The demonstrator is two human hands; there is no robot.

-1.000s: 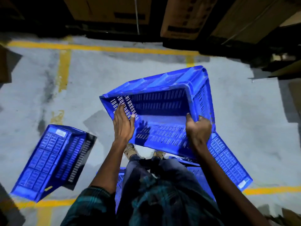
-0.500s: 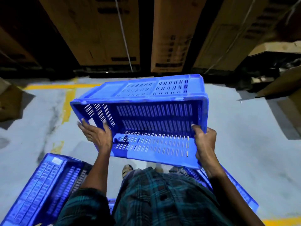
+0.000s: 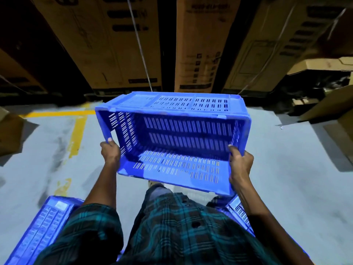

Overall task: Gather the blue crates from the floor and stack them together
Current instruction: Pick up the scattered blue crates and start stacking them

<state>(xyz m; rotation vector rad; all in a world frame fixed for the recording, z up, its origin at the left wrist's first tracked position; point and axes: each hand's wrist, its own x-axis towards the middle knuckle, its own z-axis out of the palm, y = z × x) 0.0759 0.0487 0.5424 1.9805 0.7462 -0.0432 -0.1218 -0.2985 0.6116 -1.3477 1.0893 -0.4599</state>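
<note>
I hold a blue slotted crate (image 3: 179, 138) in the air in front of my chest, tipped so its open side faces me. My left hand (image 3: 110, 153) grips its left rim and my right hand (image 3: 239, 163) grips its right rim. A second blue crate (image 3: 44, 228) lies on the floor at my lower left, partly cut off by the frame and my sleeve. Part of another blue crate (image 3: 238, 211) shows on the floor at my lower right, mostly hidden behind my right arm and shirt.
Tall cardboard boxes (image 3: 118, 44) stand in a row just beyond the held crate. More cardboard (image 3: 336, 115) lies at the right, and a box (image 3: 9, 134) at the left edge. Yellow lines (image 3: 78, 134) mark the grey floor.
Both hands have lifted the crate off the floor crates and up to chest height, turning its opening toward me. My view has tilted upward toward the boxes.
</note>
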